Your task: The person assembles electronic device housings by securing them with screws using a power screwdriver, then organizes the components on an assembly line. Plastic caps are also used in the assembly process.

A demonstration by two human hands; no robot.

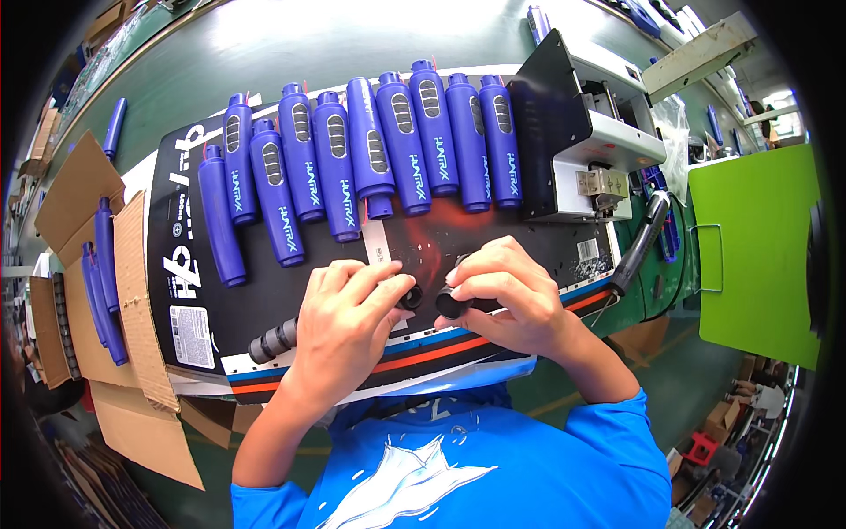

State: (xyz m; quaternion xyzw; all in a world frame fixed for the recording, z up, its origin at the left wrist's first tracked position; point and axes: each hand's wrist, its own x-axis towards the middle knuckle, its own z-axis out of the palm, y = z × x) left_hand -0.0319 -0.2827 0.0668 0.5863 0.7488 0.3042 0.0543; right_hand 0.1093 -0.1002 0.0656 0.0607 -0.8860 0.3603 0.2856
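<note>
My left hand pinches a small black round cap between thumb and fingers. Close to it on the right, my right hand grips another small black cap, its round end facing me. The two caps are a short gap apart over the black printed sheet. Beyond my hands lie several blue-purple cylindrical handles side by side, most with a grey oval button panel. One handle lies the other way round. Beside my left wrist sits a row of black ring-shaped caps.
A white and black bench machine stands at the right, with a black-handled tool on a cable beside it. Further right is a bright green panel. At the left, an open cardboard box holds more blue-purple handles.
</note>
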